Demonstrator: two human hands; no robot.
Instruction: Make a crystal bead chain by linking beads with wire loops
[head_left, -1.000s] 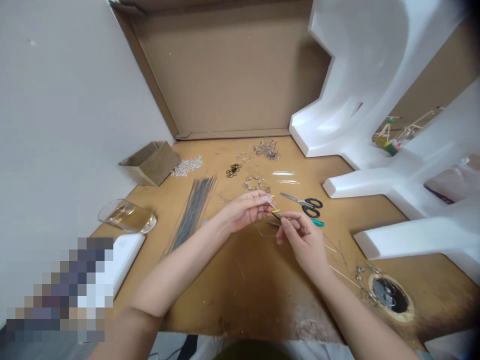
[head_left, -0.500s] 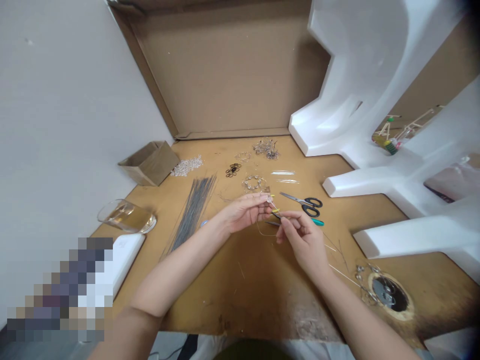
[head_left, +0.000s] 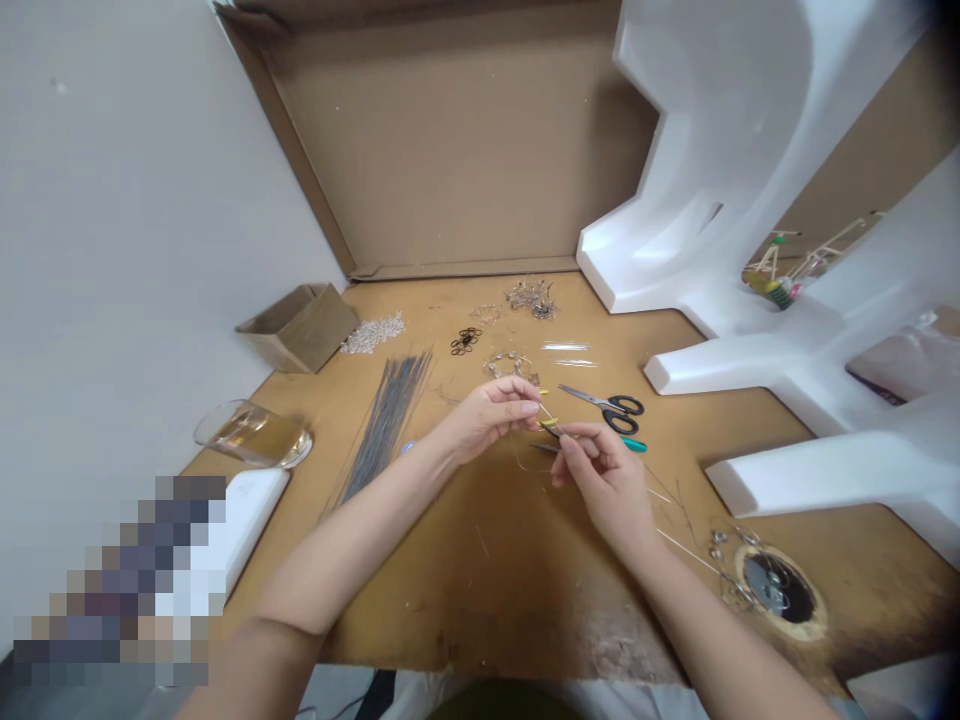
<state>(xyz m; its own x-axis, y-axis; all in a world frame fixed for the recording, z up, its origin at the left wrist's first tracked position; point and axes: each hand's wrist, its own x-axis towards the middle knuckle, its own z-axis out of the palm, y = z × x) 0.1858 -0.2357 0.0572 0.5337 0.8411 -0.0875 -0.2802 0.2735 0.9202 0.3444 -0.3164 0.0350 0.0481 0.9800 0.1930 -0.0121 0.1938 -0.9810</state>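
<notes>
My left hand (head_left: 504, 412) is closed, thumb against the bent fingers, on one end of a thin wire (head_left: 548, 413). My right hand (head_left: 604, 468) pinches the same wire between thumb and fingertips, slightly lower and to the right. A thin loop of wire (head_left: 521, 460) hangs below the hands. Just behind them lie black-handled scissors (head_left: 611, 405) and a ring of clear beads on wire (head_left: 506, 365). Small yellow pieces (head_left: 550, 424) show near the fingertips. A tool with a teal handle (head_left: 634, 445) is partly hidden by my right hand.
A bundle of grey wires (head_left: 386, 425) lies left, with clear beads (head_left: 375, 332) by a cardboard box (head_left: 300, 328). Farther back are black rings (head_left: 466, 341) and wire pieces (head_left: 532, 297). A glass of liquid (head_left: 255, 432) stands left; white moulded arms (head_left: 787, 475) jut in right.
My left hand's fingers have curled in and its thumb has come round onto the wire; the clear bead at its fingertips is now covered. My right hand has barely moved.
</notes>
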